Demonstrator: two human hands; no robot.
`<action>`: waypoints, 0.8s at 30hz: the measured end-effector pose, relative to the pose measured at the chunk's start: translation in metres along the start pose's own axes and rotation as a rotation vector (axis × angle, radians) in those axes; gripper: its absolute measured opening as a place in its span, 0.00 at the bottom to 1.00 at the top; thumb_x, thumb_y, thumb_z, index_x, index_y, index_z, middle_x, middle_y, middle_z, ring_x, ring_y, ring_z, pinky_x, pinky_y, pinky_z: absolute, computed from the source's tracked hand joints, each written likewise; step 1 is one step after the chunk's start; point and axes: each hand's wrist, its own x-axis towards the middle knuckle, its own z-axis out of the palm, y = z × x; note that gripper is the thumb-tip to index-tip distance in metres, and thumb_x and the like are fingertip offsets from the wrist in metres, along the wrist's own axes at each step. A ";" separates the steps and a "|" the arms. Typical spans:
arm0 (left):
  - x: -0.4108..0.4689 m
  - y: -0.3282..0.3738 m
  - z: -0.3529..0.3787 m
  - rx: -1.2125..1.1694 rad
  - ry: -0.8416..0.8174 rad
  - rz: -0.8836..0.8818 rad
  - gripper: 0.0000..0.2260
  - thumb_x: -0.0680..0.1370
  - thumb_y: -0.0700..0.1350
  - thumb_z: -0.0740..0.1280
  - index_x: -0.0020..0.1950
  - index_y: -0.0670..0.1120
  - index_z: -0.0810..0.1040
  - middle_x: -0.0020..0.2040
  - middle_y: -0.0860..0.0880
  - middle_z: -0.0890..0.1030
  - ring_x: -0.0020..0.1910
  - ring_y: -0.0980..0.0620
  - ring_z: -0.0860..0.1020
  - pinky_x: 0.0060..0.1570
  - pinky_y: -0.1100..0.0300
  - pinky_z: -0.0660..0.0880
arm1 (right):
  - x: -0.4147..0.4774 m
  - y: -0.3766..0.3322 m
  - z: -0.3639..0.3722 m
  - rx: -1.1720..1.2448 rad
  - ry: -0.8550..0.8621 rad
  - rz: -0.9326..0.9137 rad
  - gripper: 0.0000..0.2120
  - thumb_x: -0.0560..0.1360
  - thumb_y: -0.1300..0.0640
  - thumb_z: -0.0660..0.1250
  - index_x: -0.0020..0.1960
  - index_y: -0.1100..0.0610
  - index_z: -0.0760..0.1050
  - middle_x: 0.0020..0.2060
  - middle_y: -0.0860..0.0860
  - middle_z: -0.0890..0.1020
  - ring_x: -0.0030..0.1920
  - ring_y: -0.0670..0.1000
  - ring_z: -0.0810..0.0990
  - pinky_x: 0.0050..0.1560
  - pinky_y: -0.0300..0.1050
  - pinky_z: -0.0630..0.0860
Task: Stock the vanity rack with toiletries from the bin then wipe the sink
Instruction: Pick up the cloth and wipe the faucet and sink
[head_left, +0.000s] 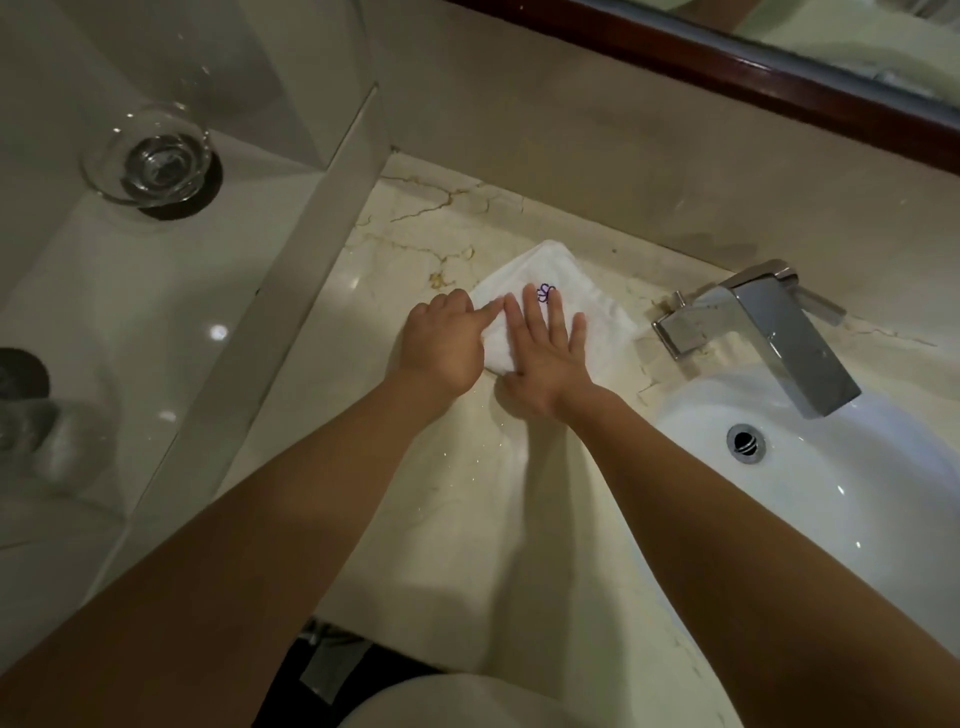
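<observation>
I see the marble surface (452, 499) running under both forearms, pale with brown veins. To the right of the right hand sits the white sink (831, 499), its drain just beyond the wrist on that side, and the chrome faucet (774, 332) stands further right and slightly ahead, its spout reaching over the basin. Well off to the left of the left hand, past a glass edge, I make out a glass shelf (130, 291) carrying a clear glass bowl (150, 156). Directly under my fingers lies the folded white cloth (602, 332), flat on the surface, with a small purple emblem showing just ahead of the right fingertips. The right hand (545, 353) is spread wide and pressed palm-down on the cloth, gripping nothing. The left hand (441, 343) is half curled, its index finger stretched out onto the cloth's near-left edge, touching the right hand's side.
</observation>
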 end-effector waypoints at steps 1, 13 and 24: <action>-0.007 -0.002 0.000 -0.003 -0.006 -0.013 0.26 0.79 0.44 0.60 0.76 0.58 0.60 0.59 0.47 0.73 0.59 0.47 0.72 0.57 0.54 0.65 | -0.004 -0.003 0.004 -0.001 -0.001 -0.012 0.42 0.76 0.53 0.58 0.78 0.53 0.32 0.76 0.53 0.30 0.74 0.56 0.25 0.70 0.60 0.27; -0.102 -0.026 0.012 -0.023 -0.058 -0.082 0.26 0.79 0.47 0.59 0.77 0.58 0.57 0.61 0.48 0.72 0.61 0.48 0.71 0.60 0.54 0.64 | -0.053 -0.044 0.053 -0.029 -0.019 -0.117 0.41 0.77 0.55 0.57 0.78 0.51 0.32 0.76 0.53 0.32 0.74 0.56 0.26 0.70 0.59 0.26; -0.167 -0.035 0.025 -0.074 -0.069 -0.109 0.26 0.79 0.47 0.60 0.77 0.57 0.59 0.61 0.47 0.72 0.60 0.46 0.72 0.57 0.54 0.66 | -0.100 -0.069 0.090 -0.035 -0.045 -0.160 0.40 0.76 0.59 0.55 0.78 0.50 0.32 0.76 0.51 0.32 0.74 0.55 0.26 0.70 0.59 0.27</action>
